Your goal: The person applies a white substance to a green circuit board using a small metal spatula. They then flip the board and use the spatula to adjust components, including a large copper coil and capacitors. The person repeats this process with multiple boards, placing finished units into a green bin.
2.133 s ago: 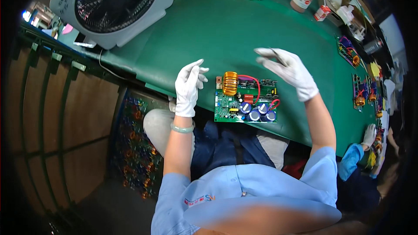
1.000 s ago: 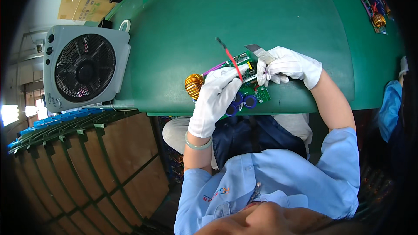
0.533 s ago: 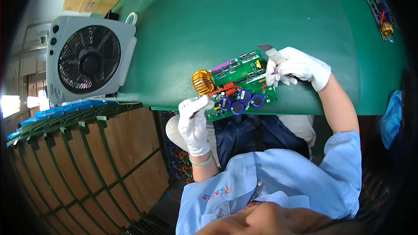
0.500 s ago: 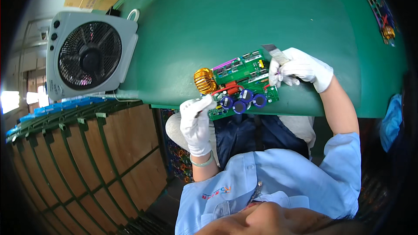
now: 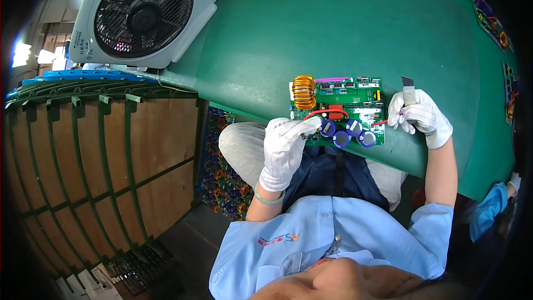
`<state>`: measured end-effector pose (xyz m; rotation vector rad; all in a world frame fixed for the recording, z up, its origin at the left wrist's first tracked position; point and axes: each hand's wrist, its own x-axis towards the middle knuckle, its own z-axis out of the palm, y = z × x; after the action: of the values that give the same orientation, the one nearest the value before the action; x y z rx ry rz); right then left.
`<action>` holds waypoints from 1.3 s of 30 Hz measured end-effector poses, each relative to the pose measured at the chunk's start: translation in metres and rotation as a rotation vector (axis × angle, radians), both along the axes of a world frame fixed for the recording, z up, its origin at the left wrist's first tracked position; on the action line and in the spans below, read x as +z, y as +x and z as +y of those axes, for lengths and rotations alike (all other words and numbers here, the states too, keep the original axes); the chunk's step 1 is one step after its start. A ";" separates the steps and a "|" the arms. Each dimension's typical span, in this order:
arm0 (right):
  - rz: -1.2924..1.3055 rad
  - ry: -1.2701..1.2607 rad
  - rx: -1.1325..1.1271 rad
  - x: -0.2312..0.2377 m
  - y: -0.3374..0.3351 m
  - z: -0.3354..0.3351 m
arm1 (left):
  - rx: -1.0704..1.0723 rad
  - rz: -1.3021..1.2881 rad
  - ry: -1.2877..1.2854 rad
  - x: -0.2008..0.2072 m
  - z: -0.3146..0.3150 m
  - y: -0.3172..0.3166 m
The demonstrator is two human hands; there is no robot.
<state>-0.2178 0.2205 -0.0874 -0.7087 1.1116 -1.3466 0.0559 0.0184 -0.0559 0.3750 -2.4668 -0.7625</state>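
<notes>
At the table's near edge lies a green circuit board [image 5: 363, 99]. It carries a copper-wound toroid coil [image 5: 303, 93] at its left end, several blue cylindrical capacitors [image 5: 341, 139] along the near side, and red wires. My left hand [image 5: 283, 150], white-gloved, is closed on the board's near left corner, fingers by the capacitors. White-gloved too, my right hand [image 5: 425, 116] is just off the board's right end, gripping a flat metal blade [image 5: 408, 90] with a pale wrapped handle, its tip pointing away from me. A short red wire [image 5: 380, 123] runs from the board toward these fingertips; contact is unclear.
A grey box fan [image 5: 143, 18] stands at the far left of the green table [image 5: 333, 28]. More circuit boards [image 5: 491, 25] lie along the right edge. Left of me is a green-barred rack [image 5: 111, 166] with brown panels. A blue sleeve [image 5: 488, 211] of another person shows at right.
The board has turned to lie nearly level across the view. My right hand has drawn away from its right end, and the blade now points more straight ahead. The whole view has shifted.
</notes>
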 end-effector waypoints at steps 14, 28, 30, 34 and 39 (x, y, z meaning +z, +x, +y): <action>-0.004 -0.014 0.031 0.006 -0.003 0.002 | 0.006 0.116 0.160 -0.007 0.007 0.000; 0.195 0.141 -0.089 0.032 0.001 -0.006 | -0.087 0.111 0.081 0.003 -0.014 -0.002; 0.243 0.129 -0.273 0.030 -0.001 -0.010 | -0.038 0.047 -0.050 -0.004 -0.031 -0.006; 0.508 0.205 -0.422 0.039 0.007 -0.040 | -0.091 0.032 0.010 -0.002 -0.059 -0.031; 0.687 0.140 -0.204 0.041 0.023 -0.097 | -0.256 -0.126 -0.021 -0.014 -0.082 -0.050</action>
<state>-0.1945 0.1236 -0.0465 -1.0104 1.8459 -1.2000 0.0063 -0.0641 -0.0697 0.1025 -2.6725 -0.8370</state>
